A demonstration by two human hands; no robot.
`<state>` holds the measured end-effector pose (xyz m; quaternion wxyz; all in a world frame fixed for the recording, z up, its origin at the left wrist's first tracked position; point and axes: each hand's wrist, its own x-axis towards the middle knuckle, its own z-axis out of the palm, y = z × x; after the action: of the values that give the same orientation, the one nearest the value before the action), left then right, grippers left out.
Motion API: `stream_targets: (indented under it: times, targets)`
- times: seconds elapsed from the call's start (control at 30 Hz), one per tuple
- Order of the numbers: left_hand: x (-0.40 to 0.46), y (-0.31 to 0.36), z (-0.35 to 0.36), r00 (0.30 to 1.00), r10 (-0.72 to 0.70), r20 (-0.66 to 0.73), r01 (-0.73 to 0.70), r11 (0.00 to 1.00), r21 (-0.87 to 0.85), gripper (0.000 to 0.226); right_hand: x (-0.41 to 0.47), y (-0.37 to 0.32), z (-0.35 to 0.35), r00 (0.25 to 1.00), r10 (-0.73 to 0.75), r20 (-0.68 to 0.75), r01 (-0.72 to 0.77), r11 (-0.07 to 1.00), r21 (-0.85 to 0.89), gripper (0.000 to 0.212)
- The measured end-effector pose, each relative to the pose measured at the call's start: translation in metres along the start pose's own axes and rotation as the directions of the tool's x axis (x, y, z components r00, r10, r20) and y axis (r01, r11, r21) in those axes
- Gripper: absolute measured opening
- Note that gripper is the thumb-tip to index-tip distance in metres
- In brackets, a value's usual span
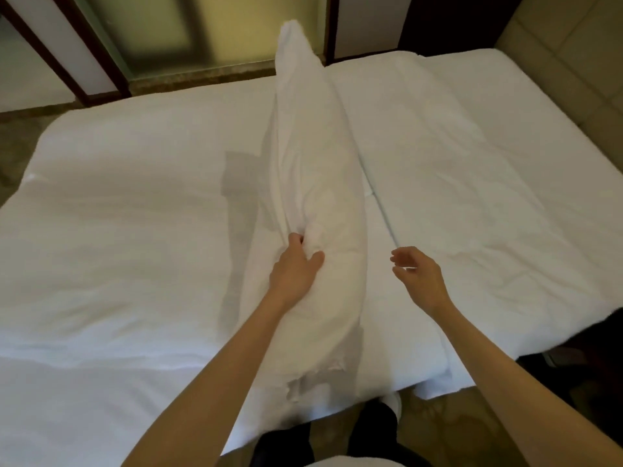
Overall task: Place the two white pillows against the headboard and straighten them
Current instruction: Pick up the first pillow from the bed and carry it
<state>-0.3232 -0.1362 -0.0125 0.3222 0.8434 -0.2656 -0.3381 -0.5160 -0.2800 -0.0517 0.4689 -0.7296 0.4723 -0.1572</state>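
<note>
One white pillow (pixel 312 156) stands on its long edge across the middle of the white bed (pixel 118 214), running from the near edge toward the far side. My left hand (pixel 296 267) pinches a fold of the pillow's cover near its middle. To the right of the pillow, my right hand (pixel 418 278) hovers open above the sheet, touching nothing. The padded beige headboard (pixel 573 52) is at the far right. I can make out only this one pillow.
A white duvet covers the left part of the bed; the right part (pixel 472 163) shows the sheet beside the headboard. Dark-framed panels and a frosted glass door (pixel 161 32) stand beyond the bed. My legs (pixel 371 429) are at the near edge, on a patterned floor.
</note>
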Motion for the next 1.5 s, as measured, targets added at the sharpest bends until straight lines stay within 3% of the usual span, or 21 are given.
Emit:
stream_targets:
  times: [0.1, 0.2, 0.3, 0.4, 0.67, 0.87, 1.0, 1.07, 1.17, 1.33, 1.5]
  targets:
    - [-0.012, 0.034, 0.057, 0.999, 0.02, 0.049, -0.02, 1.0, -0.011, 0.038, -0.003, 0.023, -0.045, 1.0, -0.008, -0.015, 0.008, 0.999, 0.036, 0.025]
    - [-0.026, 0.061, 0.108, 0.997, 0.047, 0.068, -0.036, 0.988, -0.147, 0.022, -0.003, 0.044, -0.082, 1.0, 0.008, -0.012, -0.007, 0.998, 0.065, 0.023]
    - [-0.038, 0.082, 0.147, 0.997, 0.027, -0.069, -0.051, 0.927, -0.372, 0.013, -0.002, 0.064, -0.113, 0.999, 0.045, -0.027, -0.042, 0.994, 0.103, 0.021]
    - [-0.038, 0.093, 0.165, 0.983, 0.02, -0.184, -0.097, 0.903, -0.418, 0.018, 0.001, 0.077, -0.134, 0.992, 0.108, -0.066, -0.099, 0.987, 0.125, 0.022]
    - [0.003, 0.077, 0.148, 0.957, -0.052, -0.285, -0.048, 0.941, -0.334, 0.021, 0.029, 0.074, -0.128, 0.988, 0.136, -0.075, -0.125, 0.982, 0.142, 0.021]
    - [0.067, 0.038, 0.117, 0.939, -0.158, -0.306, 0.111, 0.98, -0.168, 0.026, 0.072, 0.062, -0.094, 0.974, 0.226, -0.023, -0.227, 0.965, -0.128, 0.066]
    - [0.123, 0.023, 0.103, 0.91, -0.278, -0.307, 0.256, 0.96, -0.111, 0.037, 0.108, 0.063, -0.074, 0.934, 0.357, -0.026, -0.357, 0.922, -0.153, 0.083]
    - [0.146, 0.016, 0.097, 0.894, -0.368, -0.255, 0.34, 0.929, -0.149, 0.043, 0.12, 0.067, -0.067, 0.917, 0.398, -0.04, -0.399, 0.904, -0.155, 0.086]
    - [0.178, -0.001, 0.09, 0.89, -0.451, -0.069, 0.432, 0.881, -0.192, 0.046, 0.139, 0.077, -0.058, 0.886, 0.456, -0.086, -0.465, 0.87, -0.167, 0.088]
    - [0.196, -0.027, 0.093, 0.852, -0.493, 0.176, 0.524, 0.795, -0.305, 0.035, 0.146, 0.099, -0.049, 0.876, 0.464, -0.129, -0.481, 0.847, -0.224, 0.083]
    - [0.188, -0.027, 0.108, 0.768, -0.536, 0.35, 0.634, 0.564, -0.528, 0.047, 0.144, 0.105, -0.038, 0.871, 0.43, -0.239, -0.48, 0.848, -0.225, 0.074]
